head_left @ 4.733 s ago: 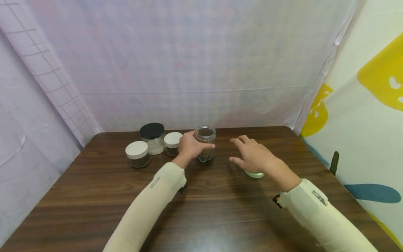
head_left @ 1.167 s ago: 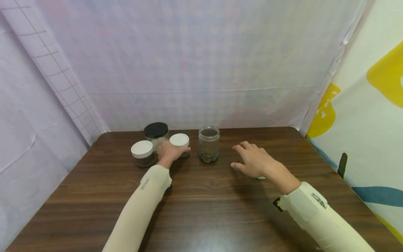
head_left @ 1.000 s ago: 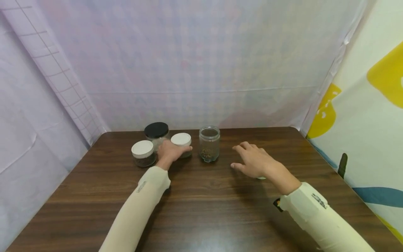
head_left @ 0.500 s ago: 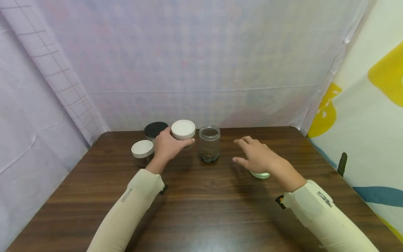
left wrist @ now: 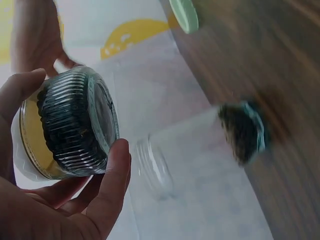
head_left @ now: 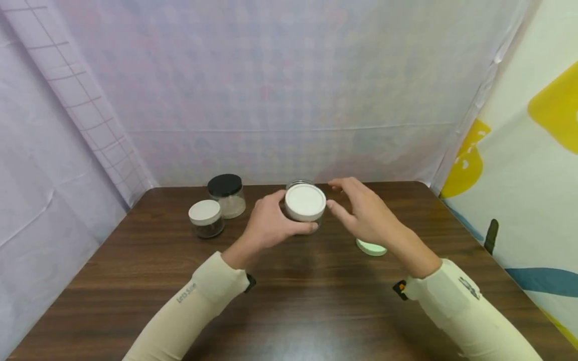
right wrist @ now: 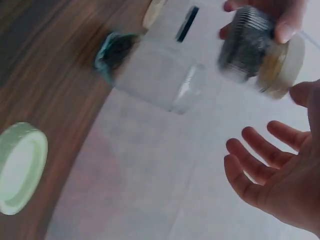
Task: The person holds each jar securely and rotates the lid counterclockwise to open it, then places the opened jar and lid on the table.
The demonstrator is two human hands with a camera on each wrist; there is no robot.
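My left hand grips a small ribbed glass jar with dark contents, held up off the table. Its white lid is on and faces up toward the head view. My right hand is beside that lid, fingers spread and holding nothing; in the right wrist view its thumb tip is right at the lid's edge. Behind the held jar stands a tall lidless clear jar with brown bits at its bottom, mostly hidden in the head view. A pale green lid lies on the table below my right hand.
To the left on the brown wooden table stand a black-lidded clear jar with pale contents and a white-lidded jar with dark contents. A pale cloth hangs along the table's back edge.
My left hand earlier let go of the tall jar, then took the small white-lidded jar, lifted it and brought it right, in front of the tall one. My right hand has moved slightly up toward it.
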